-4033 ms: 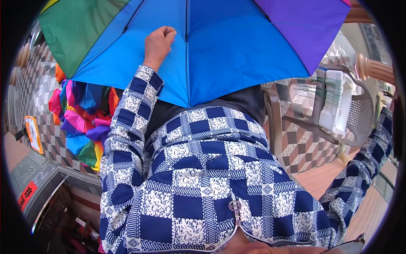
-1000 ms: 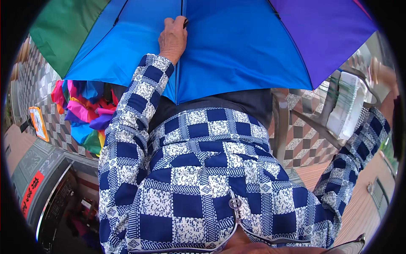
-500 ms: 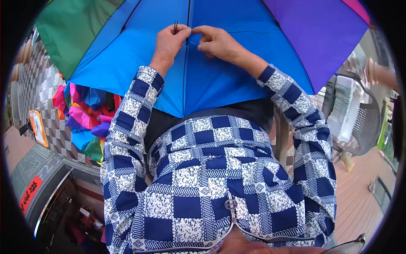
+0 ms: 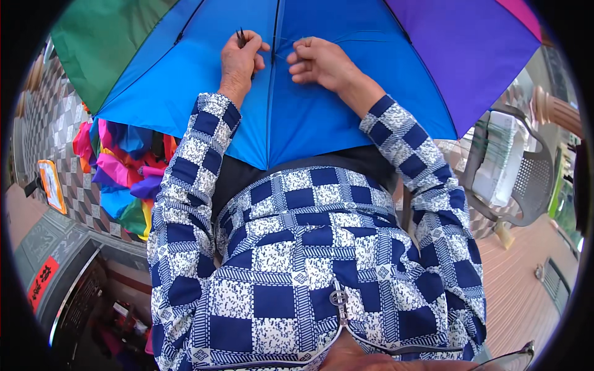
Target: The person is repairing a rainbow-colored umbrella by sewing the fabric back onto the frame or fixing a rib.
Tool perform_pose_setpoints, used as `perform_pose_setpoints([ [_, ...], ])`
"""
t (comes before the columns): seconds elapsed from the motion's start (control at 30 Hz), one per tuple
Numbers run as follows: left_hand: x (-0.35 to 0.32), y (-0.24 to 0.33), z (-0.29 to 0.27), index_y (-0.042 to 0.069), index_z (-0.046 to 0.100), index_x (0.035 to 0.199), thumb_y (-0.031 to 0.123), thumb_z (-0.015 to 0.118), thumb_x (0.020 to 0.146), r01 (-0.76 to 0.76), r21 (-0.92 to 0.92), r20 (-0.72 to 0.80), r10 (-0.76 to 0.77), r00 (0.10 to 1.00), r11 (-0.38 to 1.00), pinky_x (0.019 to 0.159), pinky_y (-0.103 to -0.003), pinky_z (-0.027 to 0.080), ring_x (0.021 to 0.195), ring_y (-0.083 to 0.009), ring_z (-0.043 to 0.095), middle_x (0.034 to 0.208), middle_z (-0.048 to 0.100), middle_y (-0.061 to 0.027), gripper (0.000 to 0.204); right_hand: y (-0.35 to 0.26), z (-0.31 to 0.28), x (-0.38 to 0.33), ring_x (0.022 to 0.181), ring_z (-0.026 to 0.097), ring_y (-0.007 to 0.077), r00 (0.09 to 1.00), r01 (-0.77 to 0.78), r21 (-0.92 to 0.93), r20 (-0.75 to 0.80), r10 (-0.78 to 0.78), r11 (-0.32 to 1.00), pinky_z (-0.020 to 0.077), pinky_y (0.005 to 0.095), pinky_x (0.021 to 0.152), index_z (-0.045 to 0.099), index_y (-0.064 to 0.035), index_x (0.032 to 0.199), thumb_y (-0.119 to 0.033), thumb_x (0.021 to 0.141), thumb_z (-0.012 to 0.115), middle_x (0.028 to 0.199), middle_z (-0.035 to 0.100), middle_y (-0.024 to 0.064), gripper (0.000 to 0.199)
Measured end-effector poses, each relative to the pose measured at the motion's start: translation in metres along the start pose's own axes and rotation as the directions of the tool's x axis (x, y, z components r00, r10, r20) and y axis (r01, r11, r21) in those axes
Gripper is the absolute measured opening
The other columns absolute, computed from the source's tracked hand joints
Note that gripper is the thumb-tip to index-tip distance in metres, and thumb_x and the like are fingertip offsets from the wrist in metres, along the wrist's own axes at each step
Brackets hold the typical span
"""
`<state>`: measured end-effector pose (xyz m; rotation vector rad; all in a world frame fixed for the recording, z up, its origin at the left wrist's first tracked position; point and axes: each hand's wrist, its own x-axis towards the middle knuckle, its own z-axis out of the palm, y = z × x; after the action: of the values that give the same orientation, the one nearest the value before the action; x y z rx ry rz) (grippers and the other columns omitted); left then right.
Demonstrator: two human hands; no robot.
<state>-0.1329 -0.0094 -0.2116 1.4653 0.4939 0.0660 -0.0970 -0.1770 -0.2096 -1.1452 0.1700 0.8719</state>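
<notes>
An open umbrella (image 4: 346, 105) with blue, green and purple panels is spread across my lap, its inner side with the ribs facing me. My left hand (image 4: 240, 60), left of the middle rib (image 4: 272, 93), is closed round small dark thread snips (image 4: 240, 38), their two points sticking up past the fingers. To the right of that rib, my right hand (image 4: 325, 65) is closed with thumb and finger pinched together on a thin thread (image 4: 371, 34). Strands run from these fingers toward the rib and off across the blue panel. Whether a needle is in the pinch cannot be made out.
A heap of folded, many-coloured cloth (image 4: 127, 167) lies to the left on the tiled floor. An orange-framed board (image 4: 52, 185) stands farther left. On the right is a grey plastic chair (image 4: 537, 176) with a white stack (image 4: 498, 164) on it.
My hands, which met at the middle rib, have drawn apart. The left has shifted left with the snips; the right has moved slightly right, its pointing finger now curled into a pinch.
</notes>
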Motion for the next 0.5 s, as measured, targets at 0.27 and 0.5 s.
perform_pose_setpoints([
  [0.27, 0.0, -0.019, 0.001, 0.009, 0.058, 0.082, 0.015, 0.062, 0.077, -0.568, 0.722, 0.322, 0.536, 0.781, 0.395, 0.053, -0.036, 0.045, 0.066, -0.027, 0.056, 0.074, 0.055, -0.009, 0.008, -0.205, -0.302, -0.17, 0.059, 0.039, 0.0155, 0.846, 0.533, 0.468, -0.288, -0.449, 0.705, 0.0394, 0.0292, 0.064, 0.047, 0.006, 0.091, 0.003, 0.087, 0.046, 0.063, 0.035, 0.0023, 0.006],
  [0.5, -0.008, -0.011, -0.006, 0.011, 0.058, 0.082, 0.015, 0.064, 0.076, -0.572, 0.808, 0.449, 0.481, 0.753, 0.14, 0.058, -0.04, 0.048, 0.071, -0.0316, 0.057, 0.081, 0.051, -0.0099, 0.01, -0.231, -0.388, -0.294, 0.058, 0.039, 0.0172, 0.668, 0.698, 0.198, -0.528, -0.525, 0.689, 0.0446, 0.0386, 0.08, 0.047, 0.01, 0.096, 0.006, 0.085, 0.045, 0.063, 0.036, 0.0042, 0.012],
])
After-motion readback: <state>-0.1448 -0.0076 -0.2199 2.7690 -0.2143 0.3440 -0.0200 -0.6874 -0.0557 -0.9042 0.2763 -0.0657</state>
